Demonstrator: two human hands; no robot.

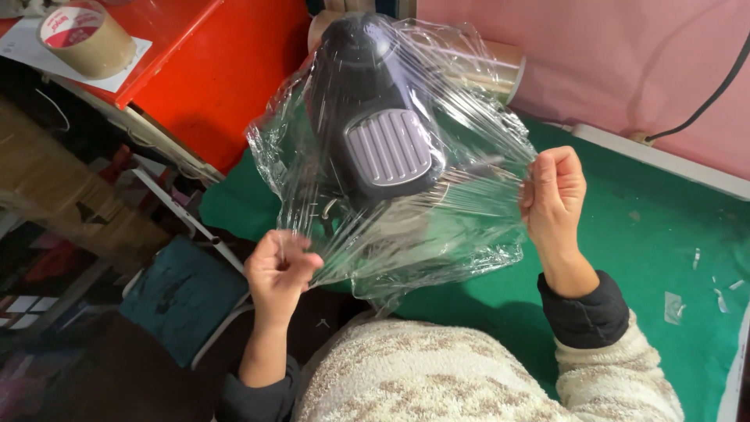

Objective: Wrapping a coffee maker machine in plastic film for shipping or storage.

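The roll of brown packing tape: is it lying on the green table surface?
No, the roll of brown packing tape sits on a white sheet on the red surface, away from the green table.

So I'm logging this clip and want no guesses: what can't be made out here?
- Dark appliance, head view: its lower part blurs behind wrinkled clear film.
- Film roll: mostly hidden behind the appliance.
- Left hand and right hand: fingertips curl into the film.
- Tape roll: cut by the top edge.
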